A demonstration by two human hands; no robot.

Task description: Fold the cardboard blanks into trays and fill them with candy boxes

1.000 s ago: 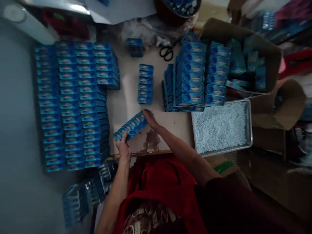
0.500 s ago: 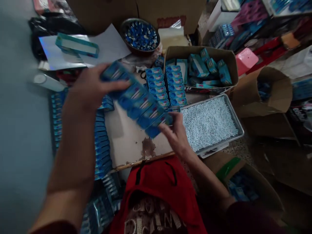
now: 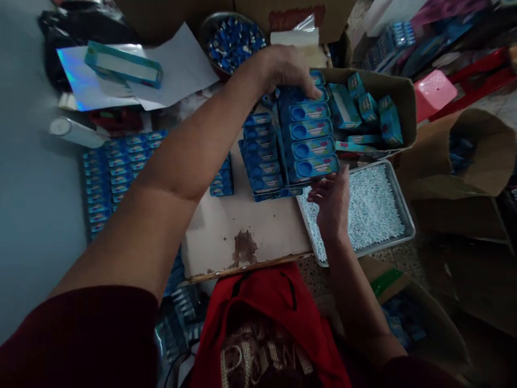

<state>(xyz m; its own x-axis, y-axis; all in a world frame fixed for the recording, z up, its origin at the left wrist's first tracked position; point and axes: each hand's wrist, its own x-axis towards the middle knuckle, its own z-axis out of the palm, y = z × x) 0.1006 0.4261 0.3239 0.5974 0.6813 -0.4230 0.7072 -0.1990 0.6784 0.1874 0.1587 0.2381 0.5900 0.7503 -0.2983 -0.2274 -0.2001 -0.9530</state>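
Note:
A row of small blue boxes (image 3: 311, 129), each with a round blue window and printed label, is held between my two hands. My left hand (image 3: 293, 73) reaches across to the far end, with its thumb on the top box. At the near end my right hand (image 3: 333, 202) presses with thumb and curled fingers, partly hidden below the last box. The row is over or on the right-hand column of boxes; I cannot tell whether it rests there. Just left stands another column of the same boxes (image 3: 262, 156).
Left of my arm lie more rows of blue boxes (image 3: 121, 172). A tray of pale pellets (image 3: 410, 231) stands at right, behind it a carton (image 3: 409, 108) of teal boxes. A bowl (image 3: 205, 32) of blue pieces, a white sheet (image 3: 181, 75) and a white cylinder (image 3: 76, 133) are further back.
Both hands have carried the row of boxes to the right and away from me, turning it from slanted to nearly in line with the columns. My left forearm now crosses the table.

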